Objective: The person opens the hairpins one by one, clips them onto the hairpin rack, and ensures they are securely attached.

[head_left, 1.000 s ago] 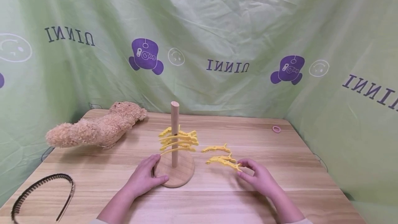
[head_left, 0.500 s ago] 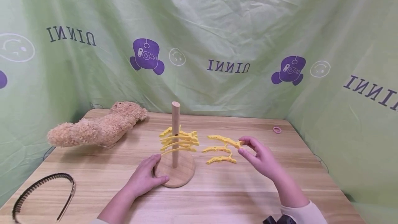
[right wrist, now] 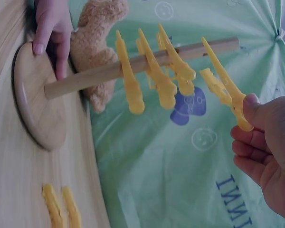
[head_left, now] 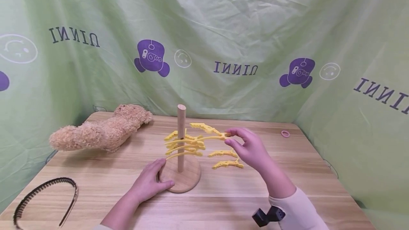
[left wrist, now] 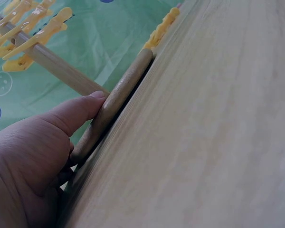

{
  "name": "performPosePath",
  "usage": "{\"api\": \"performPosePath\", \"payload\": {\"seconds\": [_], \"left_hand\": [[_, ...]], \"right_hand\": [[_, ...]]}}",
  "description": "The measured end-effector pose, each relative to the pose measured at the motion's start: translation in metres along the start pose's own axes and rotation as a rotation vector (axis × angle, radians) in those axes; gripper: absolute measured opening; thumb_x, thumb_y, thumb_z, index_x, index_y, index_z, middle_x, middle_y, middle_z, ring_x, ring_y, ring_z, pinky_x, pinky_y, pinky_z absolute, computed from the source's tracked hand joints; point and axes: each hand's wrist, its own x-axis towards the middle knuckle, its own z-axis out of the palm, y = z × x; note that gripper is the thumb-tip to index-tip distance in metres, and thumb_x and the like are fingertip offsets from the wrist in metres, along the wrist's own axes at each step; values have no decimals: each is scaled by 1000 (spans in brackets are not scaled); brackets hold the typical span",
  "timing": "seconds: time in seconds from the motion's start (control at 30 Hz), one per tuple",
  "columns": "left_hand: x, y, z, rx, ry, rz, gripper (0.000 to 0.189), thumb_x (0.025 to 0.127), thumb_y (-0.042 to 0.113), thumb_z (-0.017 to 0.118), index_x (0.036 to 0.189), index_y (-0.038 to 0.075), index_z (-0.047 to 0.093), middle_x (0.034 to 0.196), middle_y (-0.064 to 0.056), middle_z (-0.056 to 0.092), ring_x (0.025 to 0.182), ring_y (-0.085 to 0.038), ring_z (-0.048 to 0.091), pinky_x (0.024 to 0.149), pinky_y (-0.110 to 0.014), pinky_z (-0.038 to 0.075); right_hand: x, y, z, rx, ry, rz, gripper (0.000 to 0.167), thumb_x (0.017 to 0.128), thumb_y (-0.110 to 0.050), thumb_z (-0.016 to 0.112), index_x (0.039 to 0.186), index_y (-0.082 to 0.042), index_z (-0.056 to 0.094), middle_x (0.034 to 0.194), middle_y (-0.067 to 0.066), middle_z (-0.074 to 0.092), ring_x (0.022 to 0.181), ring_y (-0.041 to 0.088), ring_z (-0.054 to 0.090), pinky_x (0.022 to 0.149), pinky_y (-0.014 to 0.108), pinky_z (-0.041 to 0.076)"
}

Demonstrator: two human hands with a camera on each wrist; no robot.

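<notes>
A: A pale green curtain with purple prints backs our wood-grain table in the head view. At left we note a plush toy and a dark headband; at far right, a pink ring. And the hands?

B: We see the right hand pinching a yellow clip by its tail, above the table, its two arms spread. Its long axis runs roughly level, tips pointing left to the upright post, just beside it. The left hand holds the round base.

A: How do the other clips point?

B: Three clips sit crosswise on the post, tips left, tails right. Two further clips lie on the table, likewise tips left.

A: And the left wrist view?

B: We find the thumb on the base's upper face, with the fingers partly hidden at its rim; the grip is on the base.

A: Lastly, the right wrist view?

B: Here the post slants; the held clip's axis crosses its line near the free end, beyond the three clips and roughly parallel to them. Thumb and fingers pinch its tail.
</notes>
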Motion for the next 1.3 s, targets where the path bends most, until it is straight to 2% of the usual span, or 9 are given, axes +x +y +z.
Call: {"api": "performPosePath", "payload": {"seconds": [0.13,0.3,0.53,0.83,1.0,1.17,1.3], "left_hand": [[0,0,0,0,0,1,90,76,47,78,142,-5,46,148,-27,44,138,-48,37,115,-61,28],[0,1,0,2,3,4,90,76,47,78,141,-6,46,148,-28,43,138,-48,37,115,-62,27],[0,1,0,0,0,2,90,77,47,78,142,-5,46,148,-27,43,139,-48,36,116,-62,27],[0,1,0,6,-3,0,90,77,48,77,142,-5,45,148,-27,43,139,-48,36,116,-62,27],[0,1,0,4,-2,0,90,77,48,78,142,-5,46,148,-27,44,139,-48,36,116,-61,28],[0,0,0,2,-2,-1,90,77,48,78,142,-5,45,148,-27,43,139,-47,36,116,-62,27],[0,0,0,5,2,4,90,77,48,78,142,-5,45,148,-27,43,139,-48,36,116,-62,27]], "right_hand": [[12,-10,9,35,-25,23,22,85,-9,75,104,0,71,95,10,72,92,24,67,74,38,58],[26,-17,21,70,-71,5,24,86,-11,74,106,2,70,98,13,73,97,28,68,81,44,58],[38,-21,35,110,-141,26,23,88,-14,72,107,0,70,99,11,73,98,26,68,82,45,58],[44,-24,42,98,-179,3,25,89,-16,71,109,-1,69,102,11,73,100,25,66,82,41,58],[44,-25,38,114,-220,7,28,90,-18,71,113,-2,68,106,11,72,104,26,66,85,44,56],[44,-25,37,136,-249,9,30,91,-19,70,115,-2,67,111,11,71,109,27,64,96,50,52],[43,-23,37,154,-261,25,32,91,-21,69,118,-3,67,114,11,71,113,27,63,104,50,49]]}}
